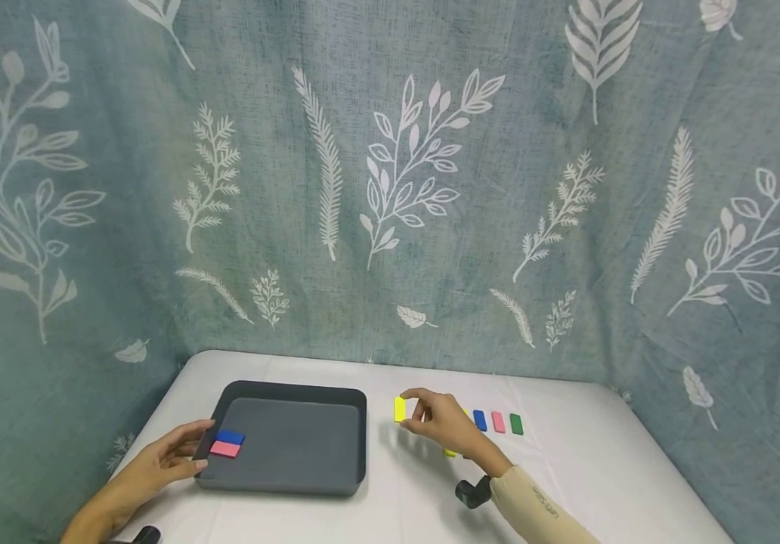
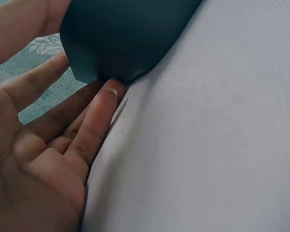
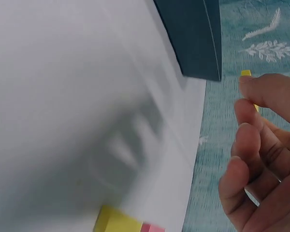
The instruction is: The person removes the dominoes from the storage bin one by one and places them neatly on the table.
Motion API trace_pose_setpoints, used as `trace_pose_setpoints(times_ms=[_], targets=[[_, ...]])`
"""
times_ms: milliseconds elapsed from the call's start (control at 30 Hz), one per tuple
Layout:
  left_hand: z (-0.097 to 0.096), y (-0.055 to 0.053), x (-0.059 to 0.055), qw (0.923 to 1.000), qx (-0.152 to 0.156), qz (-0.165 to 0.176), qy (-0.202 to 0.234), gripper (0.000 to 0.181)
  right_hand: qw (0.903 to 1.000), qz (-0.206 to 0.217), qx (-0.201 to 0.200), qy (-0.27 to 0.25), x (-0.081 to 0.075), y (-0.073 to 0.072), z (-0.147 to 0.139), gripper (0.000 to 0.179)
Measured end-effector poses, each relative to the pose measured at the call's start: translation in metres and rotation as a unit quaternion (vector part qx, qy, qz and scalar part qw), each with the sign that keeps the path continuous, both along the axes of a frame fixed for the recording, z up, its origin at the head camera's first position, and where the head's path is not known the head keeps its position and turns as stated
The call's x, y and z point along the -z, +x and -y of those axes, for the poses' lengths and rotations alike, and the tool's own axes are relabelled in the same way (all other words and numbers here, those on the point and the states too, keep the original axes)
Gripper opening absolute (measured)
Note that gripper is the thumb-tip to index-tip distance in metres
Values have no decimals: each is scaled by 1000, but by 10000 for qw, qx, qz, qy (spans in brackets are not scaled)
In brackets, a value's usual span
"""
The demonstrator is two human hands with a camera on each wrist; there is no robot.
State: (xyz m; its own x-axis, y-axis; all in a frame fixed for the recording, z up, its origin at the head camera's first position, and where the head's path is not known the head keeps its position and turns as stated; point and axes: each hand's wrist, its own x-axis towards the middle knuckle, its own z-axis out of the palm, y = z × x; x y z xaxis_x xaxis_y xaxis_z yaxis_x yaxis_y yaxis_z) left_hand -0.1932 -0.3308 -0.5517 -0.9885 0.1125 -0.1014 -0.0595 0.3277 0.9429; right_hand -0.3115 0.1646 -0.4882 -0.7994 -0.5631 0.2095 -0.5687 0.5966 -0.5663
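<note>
My right hand (image 1: 447, 421) pinches a small yellow rectangular block (image 1: 400, 409) between thumb and fingertips, held upright above the white table to the right of the tray. In the right wrist view only slivers of that yellow block (image 3: 246, 73) show past the fingers. A dark grey tray (image 1: 295, 438) lies at the left of the table. My left hand (image 1: 152, 472) rests with loosely bent, spread fingers against its left side. In the left wrist view, fingertips (image 2: 113, 89) touch the tray's lower corner (image 2: 121, 43). Inside the tray, a blue block (image 1: 230, 437) lies beside a pink block (image 1: 225, 449).
Right of my right hand, a blue block (image 1: 480, 420), a pink block (image 1: 498, 421) and a green block (image 1: 516, 424) lie in a row. Another yellow block (image 1: 450, 453) is partly hidden by the hand. A leaf-patterned curtain (image 1: 390, 302) encloses the table's back and sides.
</note>
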Motion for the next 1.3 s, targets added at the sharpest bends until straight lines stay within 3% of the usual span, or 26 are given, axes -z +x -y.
trace_pose_setpoints(times_ms=[233,533,800,1133,1300], targets=[[2,-2,-1,9999,122,18,97,73,9998,-140,148,-40,6,5,-26,42],[0,-8,-5,9999,94,-24,42,74,9977,74,627,-237,8,10,-53,44],[4,-1,0,9994,203,42,274,72,9977,302,556,-242,16,16,-73,47],[2,1,-1,9997,200,25,114,72,9943,203,1043,119,25,23,-94,46],[2,1,-3,9997,212,58,78,73,9931,412,1096,8,25,23,-103,49]])
